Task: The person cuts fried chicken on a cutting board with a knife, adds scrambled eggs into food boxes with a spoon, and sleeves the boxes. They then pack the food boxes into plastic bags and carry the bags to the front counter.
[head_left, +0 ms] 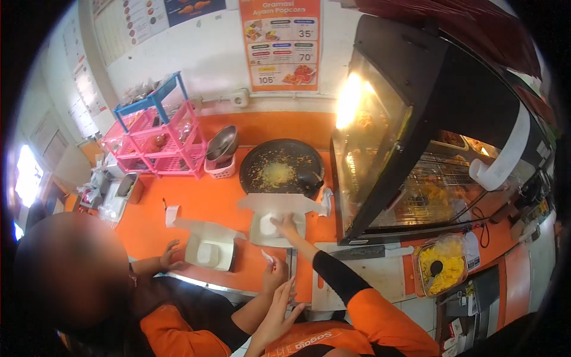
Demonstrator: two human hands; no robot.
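My right hand (286,228) reaches into an open paper box (295,236), its fingers closed on the right edge of a white block (269,225). My left hand (278,315) is held low at the front edge, fingers stretched out, with nothing in it. To the left, a second open box (225,256) holds another white block (207,254). A co-worker's hand (171,256) is beside that box; the co-worker's other hand (273,276), near my left hand, holds a small white piece (267,256).
A round black pan (253,162) with crumbs stands behind the boxes. A lit display warmer (380,119) is at right, with a knife (366,252) on a board (357,279) and a yellow food tub (443,265) before it. A pink rack (169,146) stands back left.
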